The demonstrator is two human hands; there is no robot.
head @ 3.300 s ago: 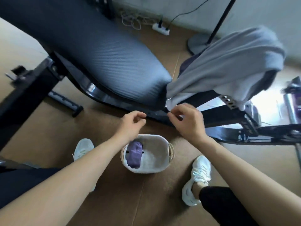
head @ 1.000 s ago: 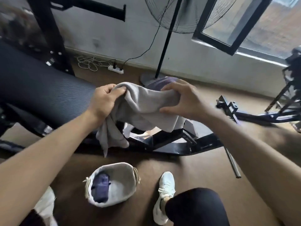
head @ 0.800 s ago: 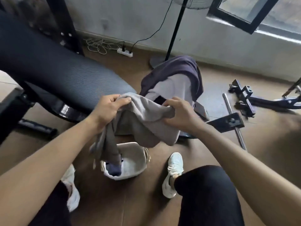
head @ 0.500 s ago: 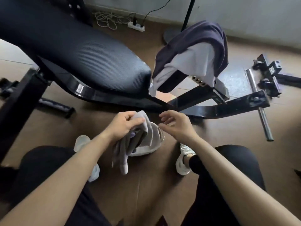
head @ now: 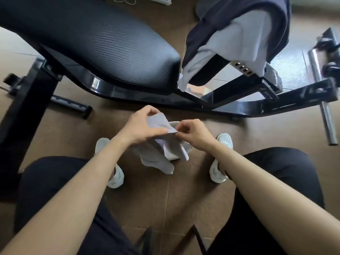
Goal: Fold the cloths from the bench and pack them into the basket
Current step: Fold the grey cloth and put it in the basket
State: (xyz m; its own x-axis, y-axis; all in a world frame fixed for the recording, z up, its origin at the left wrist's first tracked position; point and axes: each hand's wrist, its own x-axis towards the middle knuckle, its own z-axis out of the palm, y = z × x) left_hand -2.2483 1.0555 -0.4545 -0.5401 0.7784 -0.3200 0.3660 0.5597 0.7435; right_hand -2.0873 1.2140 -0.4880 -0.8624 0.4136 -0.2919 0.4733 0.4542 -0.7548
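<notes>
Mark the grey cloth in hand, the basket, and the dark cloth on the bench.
grey cloth [head: 158,122], head view, flat upper panel.
basket [head: 175,123], head view, visible far rim.
dark cloth [head: 230,13], head view, top fold.
</notes>
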